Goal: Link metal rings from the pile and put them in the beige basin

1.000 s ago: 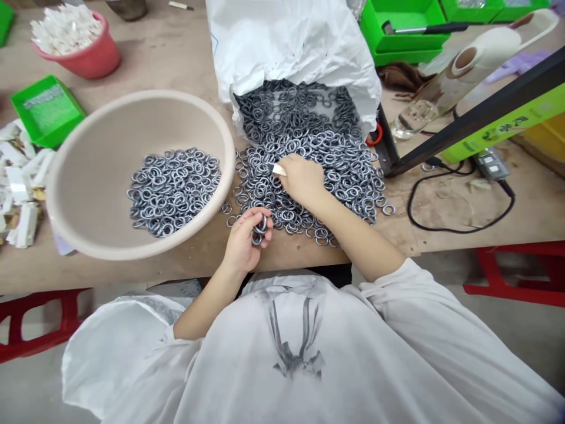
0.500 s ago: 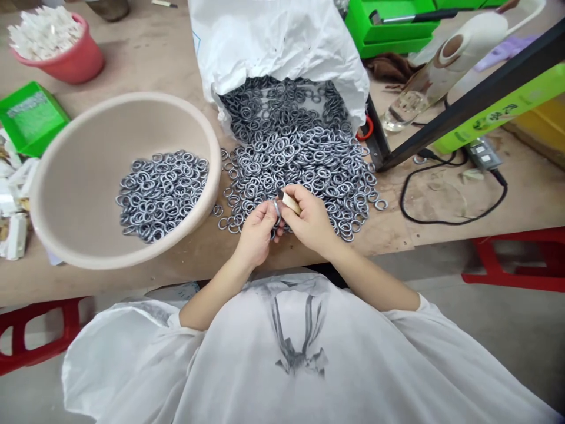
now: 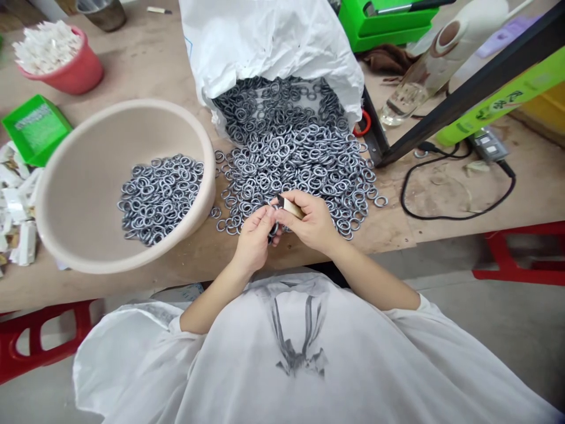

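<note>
Close together at the near edge of the ring pile, both my hands are closed. My left hand [image 3: 252, 238] pinches a dark grey metallic ring [image 3: 273, 230], mostly covered by the fingers. In my right hand [image 3: 315, 222] is a short, flat, pale stick with a dark tip [image 3: 291, 208]; its tip points left at the ring. Just beyond the hands spreads a heap of loose grey rings [image 3: 300, 159], spilling from the mouth of a white sack [image 3: 273, 44]. A large beige basin [image 3: 88, 138] to the left holds many similar rings [image 3: 161, 197].
A red pot of white pieces [image 3: 83, 70], a green tray [image 3: 37, 126] and white scraps [image 3: 22, 218] lie left. Rightward are a black slanted bar [image 3: 441, 123], a clear bottle [image 3: 404, 100] and a black cable [image 3: 404, 197]. Green bins [image 3: 388, 26] stand behind.
The ring between my fingers has turned and sits lower, more hidden by the fingers. Both hands stay in nearly the same place; the view has shifted slightly.
</note>
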Available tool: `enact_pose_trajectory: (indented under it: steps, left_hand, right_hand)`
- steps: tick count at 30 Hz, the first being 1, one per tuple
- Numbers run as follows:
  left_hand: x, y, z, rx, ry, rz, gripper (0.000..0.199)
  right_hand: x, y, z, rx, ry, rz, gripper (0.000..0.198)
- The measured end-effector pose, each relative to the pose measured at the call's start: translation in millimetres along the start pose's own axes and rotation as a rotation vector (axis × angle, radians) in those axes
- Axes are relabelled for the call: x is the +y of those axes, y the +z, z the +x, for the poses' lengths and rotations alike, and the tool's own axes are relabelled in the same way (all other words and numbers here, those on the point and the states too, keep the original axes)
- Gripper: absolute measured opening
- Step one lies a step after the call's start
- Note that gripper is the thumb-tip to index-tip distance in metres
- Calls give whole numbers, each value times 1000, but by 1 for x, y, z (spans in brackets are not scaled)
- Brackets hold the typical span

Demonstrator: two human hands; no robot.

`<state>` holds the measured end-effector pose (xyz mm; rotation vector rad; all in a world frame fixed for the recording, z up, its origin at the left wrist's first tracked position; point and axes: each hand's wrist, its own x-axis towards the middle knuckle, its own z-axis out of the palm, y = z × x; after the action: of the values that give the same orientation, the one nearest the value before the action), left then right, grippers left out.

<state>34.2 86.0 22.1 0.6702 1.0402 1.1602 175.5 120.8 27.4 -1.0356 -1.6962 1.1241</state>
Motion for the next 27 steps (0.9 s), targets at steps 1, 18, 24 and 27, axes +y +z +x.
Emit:
enact_pose_trajectory:
  steps: [1, 18, 24, 27]
  left_hand:
    - [2, 0, 0, -2, 7, -6, 41]
    - [3, -10, -3, -79, -6, 9, 43]
    - [8, -14, -13, -280, -70, 95, 44]
    - [7, -19, -10, -215, -107, 37, 33]
  right_hand:
    - [0, -2, 0, 12, -14, -50, 44]
    - [-10, -8, -6, -174, -145, -531, 58]
    - [13, -32, 23, 106, 157, -717, 46]
    - [23, -41, 40, 210, 139, -870, 33]
